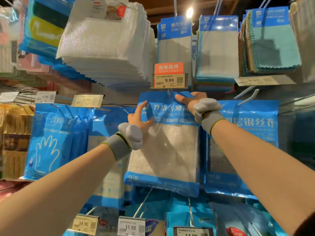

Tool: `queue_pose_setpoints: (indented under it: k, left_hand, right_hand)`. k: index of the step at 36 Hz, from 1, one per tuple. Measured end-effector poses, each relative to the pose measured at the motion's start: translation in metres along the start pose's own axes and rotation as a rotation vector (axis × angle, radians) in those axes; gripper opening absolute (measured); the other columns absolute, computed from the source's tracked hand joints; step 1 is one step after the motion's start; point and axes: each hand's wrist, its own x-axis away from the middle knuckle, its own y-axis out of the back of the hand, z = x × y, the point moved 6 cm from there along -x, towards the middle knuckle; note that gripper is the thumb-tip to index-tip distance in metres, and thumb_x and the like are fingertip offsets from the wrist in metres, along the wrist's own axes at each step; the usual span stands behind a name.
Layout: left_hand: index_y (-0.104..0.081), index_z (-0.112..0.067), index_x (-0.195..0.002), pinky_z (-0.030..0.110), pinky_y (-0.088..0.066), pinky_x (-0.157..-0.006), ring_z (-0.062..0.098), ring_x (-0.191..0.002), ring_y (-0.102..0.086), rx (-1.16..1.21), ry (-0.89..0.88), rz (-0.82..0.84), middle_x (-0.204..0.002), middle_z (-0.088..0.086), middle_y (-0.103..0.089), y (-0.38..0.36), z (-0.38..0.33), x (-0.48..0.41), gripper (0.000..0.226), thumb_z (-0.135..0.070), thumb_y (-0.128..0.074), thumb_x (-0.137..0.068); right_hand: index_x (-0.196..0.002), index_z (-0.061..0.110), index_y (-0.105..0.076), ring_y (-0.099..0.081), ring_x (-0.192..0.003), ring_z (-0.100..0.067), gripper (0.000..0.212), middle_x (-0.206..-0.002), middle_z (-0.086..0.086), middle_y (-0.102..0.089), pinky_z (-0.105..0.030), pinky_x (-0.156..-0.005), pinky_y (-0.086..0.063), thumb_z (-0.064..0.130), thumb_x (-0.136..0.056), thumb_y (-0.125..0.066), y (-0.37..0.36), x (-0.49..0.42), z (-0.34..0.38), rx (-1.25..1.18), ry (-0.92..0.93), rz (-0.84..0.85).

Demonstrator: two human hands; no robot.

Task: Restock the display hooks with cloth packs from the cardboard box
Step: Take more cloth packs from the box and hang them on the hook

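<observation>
A blue cloth pack (163,150) with a grey-white cloth behind a clear window hangs at the centre of the display. Its top edge sits at a metal display hook (168,93) under the 9.99 price tag. My right hand (189,99) pinches the pack's top edge just right of the hook. My left hand (139,119) rests on the pack's upper left, fingers spread and thumb pressing the blue header. Both wrists wear grey bands with sensors. The cardboard box is out of view.
Neighbouring blue packs hang left (51,138) and right (243,150) of the centre pack. Stacks of white cloths (105,45) and teal cloths (272,41) hang above. Price tags (131,225) on hook ends jut out below.
</observation>
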Motion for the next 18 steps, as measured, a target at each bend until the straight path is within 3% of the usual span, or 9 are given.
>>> queue_pose_setpoints:
  k: [2,4,6,10,13,14,16,18]
  left_hand:
    - [-0.020,-0.034,-0.146,0.017,-0.026,-0.094,0.022,-0.127,-0.035,-0.012,0.030,0.012,-0.132,0.009,-0.034,-0.007,0.006,0.003,0.072,-0.011,-0.057,-0.089]
    - [-0.016,-0.037,-0.147,0.007,-0.023,-0.081,0.020,-0.118,-0.037,-0.030,0.029,0.004,-0.125,0.005,-0.031,-0.010,0.011,0.003,0.079,-0.006,-0.057,-0.087]
    - [-0.016,-0.039,-0.146,0.012,-0.028,-0.089,0.022,-0.115,-0.042,-0.040,0.061,0.014,-0.122,0.007,-0.032,-0.012,0.016,0.003,0.079,-0.006,-0.056,-0.086]
    - [-0.014,-0.041,-0.146,0.033,-0.038,-0.106,0.036,-0.118,-0.049,-0.047,0.102,0.029,-0.137,0.015,-0.027,-0.021,0.021,0.004,0.082,-0.008,-0.058,-0.085]
    - [-0.011,-0.042,-0.146,0.032,-0.029,-0.113,0.033,-0.137,-0.030,-0.032,0.078,0.042,-0.150,0.010,-0.021,-0.024,0.026,0.001,0.085,-0.006,-0.057,-0.084]
    - [-0.010,-0.040,-0.147,0.028,-0.024,-0.112,0.029,-0.143,-0.017,-0.043,0.067,0.072,-0.154,0.006,-0.016,-0.026,0.026,0.001,0.084,-0.006,-0.056,-0.085]
    - [-0.012,-0.039,-0.147,0.032,-0.019,-0.113,0.023,-0.147,0.001,-0.067,0.086,0.126,-0.158,0.004,-0.003,-0.030,0.031,0.002,0.079,-0.009,-0.055,-0.088]
    - [-0.018,-0.039,-0.146,0.033,-0.021,-0.114,0.024,-0.147,-0.002,-0.073,0.148,0.135,-0.158,0.008,0.004,-0.032,0.038,0.005,0.071,-0.014,-0.055,-0.090]
  right_hand:
    - [-0.136,0.011,-0.039,-0.047,-0.124,-0.027,0.077,-0.140,-0.010,-0.044,-0.031,-0.101,-0.039,0.044,-0.076,-0.074,0.001,0.007,-0.001,0.001,0.076,-0.078]
    - [-0.135,0.009,-0.034,-0.045,-0.113,-0.024,0.076,-0.135,-0.015,-0.034,-0.027,-0.099,-0.038,0.028,-0.075,-0.078,0.007,0.025,-0.003,-0.068,0.205,-0.254]
    - [-0.135,0.019,-0.030,-0.038,-0.104,-0.016,0.080,-0.131,-0.013,-0.025,-0.021,-0.094,-0.033,0.026,-0.072,-0.079,0.006,0.049,-0.014,-0.037,0.295,-0.315]
    - [-0.133,0.037,-0.034,-0.031,-0.122,-0.017,0.078,-0.139,-0.007,-0.011,-0.014,-0.097,-0.025,0.022,-0.071,-0.079,-0.015,0.077,-0.053,0.203,0.394,-0.093]
    - [-0.133,0.043,-0.037,-0.032,-0.133,-0.034,0.072,-0.148,-0.012,0.003,-0.025,-0.102,-0.035,0.014,-0.077,-0.072,-0.029,0.083,-0.077,0.443,0.354,-0.009]
    - [-0.135,0.042,-0.037,-0.033,-0.133,-0.037,0.070,-0.148,-0.013,0.002,-0.029,-0.103,-0.037,0.013,-0.079,-0.069,-0.029,0.083,-0.081,0.465,0.328,-0.005]
    - [-0.137,0.039,-0.038,-0.040,-0.129,-0.038,0.070,-0.147,-0.016,-0.009,-0.032,-0.104,-0.038,0.011,-0.081,-0.067,-0.034,0.076,-0.086,0.477,0.298,0.001]
    - [-0.140,0.040,-0.035,-0.047,-0.120,-0.037,0.072,-0.144,-0.015,-0.021,-0.033,-0.104,-0.040,0.009,-0.081,-0.063,-0.036,0.062,-0.091,0.516,0.238,0.043]
